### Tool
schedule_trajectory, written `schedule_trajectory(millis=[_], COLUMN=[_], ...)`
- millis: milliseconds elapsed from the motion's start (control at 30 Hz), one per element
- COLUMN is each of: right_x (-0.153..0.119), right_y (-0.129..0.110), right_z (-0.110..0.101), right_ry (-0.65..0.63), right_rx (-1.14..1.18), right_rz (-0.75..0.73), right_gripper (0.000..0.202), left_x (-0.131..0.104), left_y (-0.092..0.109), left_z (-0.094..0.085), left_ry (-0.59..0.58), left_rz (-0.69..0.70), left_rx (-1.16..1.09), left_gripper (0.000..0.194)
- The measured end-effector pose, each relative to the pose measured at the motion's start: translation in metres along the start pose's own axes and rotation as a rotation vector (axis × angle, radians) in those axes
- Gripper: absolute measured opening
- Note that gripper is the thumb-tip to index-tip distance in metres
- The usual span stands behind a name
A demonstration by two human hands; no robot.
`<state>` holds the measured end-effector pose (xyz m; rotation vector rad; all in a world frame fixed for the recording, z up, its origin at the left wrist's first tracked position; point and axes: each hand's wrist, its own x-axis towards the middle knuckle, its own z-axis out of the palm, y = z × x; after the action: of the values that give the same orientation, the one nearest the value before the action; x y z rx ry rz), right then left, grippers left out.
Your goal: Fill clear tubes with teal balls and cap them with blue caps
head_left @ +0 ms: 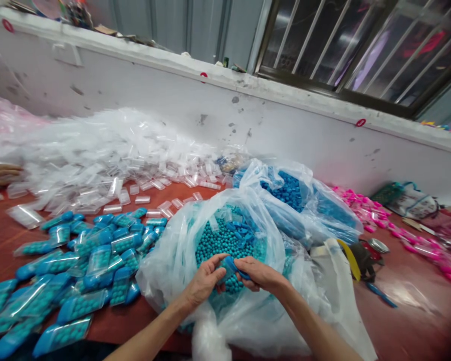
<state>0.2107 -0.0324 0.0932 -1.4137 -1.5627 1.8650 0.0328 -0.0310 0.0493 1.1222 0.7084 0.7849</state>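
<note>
Both my hands meet over a clear plastic bag (pixel 274 240) full of small teal beads (pixel 216 240). My left hand (pixel 206 276) pinches a small clear plastic case, mostly hidden by the fingers. The fingers of my right hand (pixel 259 273) are closed on a blue cap (pixel 232 262) at the case's upper end. Whether the cap is fully seated I cannot tell. Several loose blue caps (pixel 242 233) lie on the beads inside the bag. To the left is a heap of bead-filled cases with blue caps (pixel 99 258).
Empty clear cases (pixel 113 150) form a large pile along the wall. Behind the bead bag stands another bag of blue caps (pixel 285 193). Bright pink pieces (pixel 364 205) and a blue pen-like tool (pixel 381 295) lie rightward. Another person's hand (pixel 2 175) shows at the left edge.
</note>
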Motion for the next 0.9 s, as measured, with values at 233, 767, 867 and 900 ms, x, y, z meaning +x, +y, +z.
schedule_trajectory(millis=[233,767,867,900], right_x=[0.002,0.003,0.006,0.006], right_y=[-0.001,-0.01,-0.013,-0.013], right_z=[0.002,0.016,0.025,0.029], right_ry=[0.043,0.511,0.7,0.723], right_rx=[-0.183,0.275,0.081,-0.037], right_rz=[0.056,-0.206,-0.239,-0.271], right_gripper=[0.039,0.041,0.038,0.037], left_x=[-0.004,-0.01,-0.009,-0.009], left_y=[0.002,0.024,0.019,0.018], left_z=[0.01,0.001,0.007,0.01], left_ry=[0.123,0.138,0.146,0.166], left_rz=[0.005,-0.096,-0.037,-0.019], left_rx=[0.137,0.045,0.11,0.122], left_gripper=[0.046,0.046,0.041,0.039])
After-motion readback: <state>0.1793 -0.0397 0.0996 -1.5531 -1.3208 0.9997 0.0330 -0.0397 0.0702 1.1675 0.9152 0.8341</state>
